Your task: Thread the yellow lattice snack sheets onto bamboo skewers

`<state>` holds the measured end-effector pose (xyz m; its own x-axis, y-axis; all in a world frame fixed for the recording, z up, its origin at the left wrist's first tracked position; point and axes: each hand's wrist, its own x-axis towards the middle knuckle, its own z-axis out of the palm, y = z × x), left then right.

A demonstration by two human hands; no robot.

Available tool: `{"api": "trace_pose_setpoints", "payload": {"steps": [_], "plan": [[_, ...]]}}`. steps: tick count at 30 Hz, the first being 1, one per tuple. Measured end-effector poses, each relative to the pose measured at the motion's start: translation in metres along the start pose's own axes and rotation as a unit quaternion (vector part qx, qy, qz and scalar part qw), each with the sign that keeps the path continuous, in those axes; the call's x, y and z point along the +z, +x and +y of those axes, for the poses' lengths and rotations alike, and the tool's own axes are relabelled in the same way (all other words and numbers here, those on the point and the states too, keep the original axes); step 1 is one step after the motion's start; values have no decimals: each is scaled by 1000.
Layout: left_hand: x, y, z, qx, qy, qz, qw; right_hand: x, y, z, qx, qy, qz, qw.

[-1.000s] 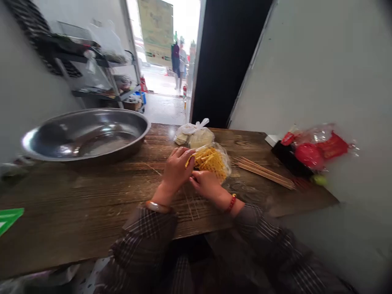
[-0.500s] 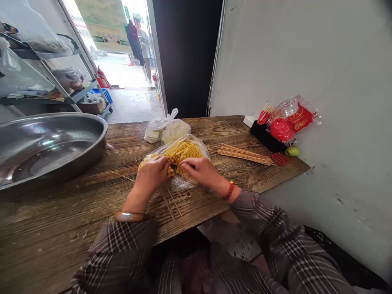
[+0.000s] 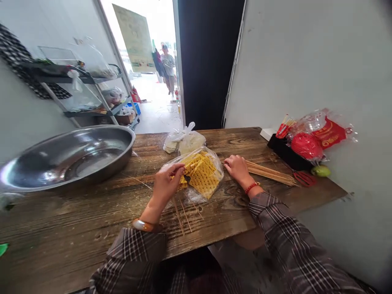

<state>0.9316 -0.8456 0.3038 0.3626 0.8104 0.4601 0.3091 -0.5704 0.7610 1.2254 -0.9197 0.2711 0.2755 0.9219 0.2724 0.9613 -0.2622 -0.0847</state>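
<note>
Near the middle of the table lies an open clear plastic bag with yellow, cross-scored food pieces (image 3: pixel 203 173). My left hand (image 3: pixel 167 181) is at the bag's left side, thumb and fingers pinched together at the yellow pieces; what is between the fingertips is too small to tell. My right hand (image 3: pixel 238 167) rests to the right of the bag, its fingers closed at the left ends of a bundle of thin wooden sticks (image 3: pixel 269 172). Several loose sticks (image 3: pixel 183 214) lie in front of the bag, partly under it.
A large metal basin (image 3: pixel 122 157) takes up the table's left side. Tied bags of pale food (image 3: pixel 191 143) sit behind the yellow pieces. At the right are a black box (image 3: pixel 286 153), red-handled scissors (image 3: pixel 304 178) and a green fruit (image 3: pixel 321 170). A person (image 3: pixel 168 67) is outside the doorway.
My right hand has left the yellow pieces and moved right to the stick bundle. My left hand has stayed at the bag. The camera view has turned left.
</note>
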Motion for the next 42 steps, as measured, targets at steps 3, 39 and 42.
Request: {"api": "trace_pose_setpoints", "payload": {"steps": [3,39,42], "plan": [[-1,-2,3,11,1,10,1000,8,4,-2,-5,-35,-2,999],[5,-7,6,-13,-22,24,999,7,10,-18,-14,88,192,977],[6,-7,6,-14,-16,19,1000,-13,7,-35,-72,202,289,933]]}}
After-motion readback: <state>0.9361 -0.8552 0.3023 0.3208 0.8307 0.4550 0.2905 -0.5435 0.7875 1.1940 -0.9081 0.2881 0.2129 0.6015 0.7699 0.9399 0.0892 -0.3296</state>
